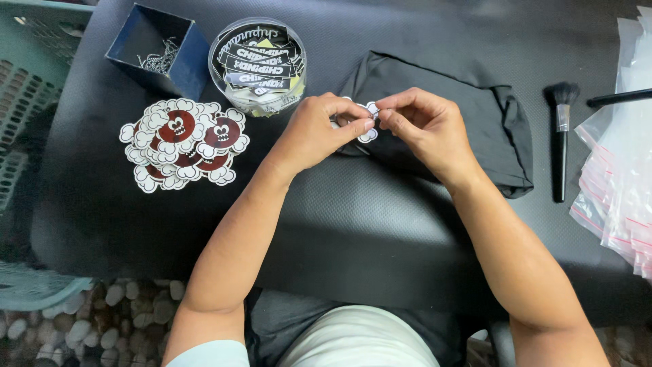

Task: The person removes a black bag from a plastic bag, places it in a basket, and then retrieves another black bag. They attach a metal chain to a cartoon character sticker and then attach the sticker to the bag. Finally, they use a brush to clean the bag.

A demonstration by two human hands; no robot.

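Both hands meet above a folded black garment [475,129] on the black table [326,224]. My left hand [319,129] and my right hand [424,126] pinch a small white flower-shaped tag [370,122] between their fingertips. Most of the tag is hidden by the fingers. A pile of the same white cloud-edged tags with dark red cartoon faces [182,143] lies to the left of my left hand. Behind it stands a round clear tub of black and white labels [258,64].
A dark blue square box with small metal pins [157,53] sits at the back left. A black brush [560,136] lies right of the garment, beside a stack of clear zip bags [621,170]. A teal plastic basket [27,81] borders the table's left side.
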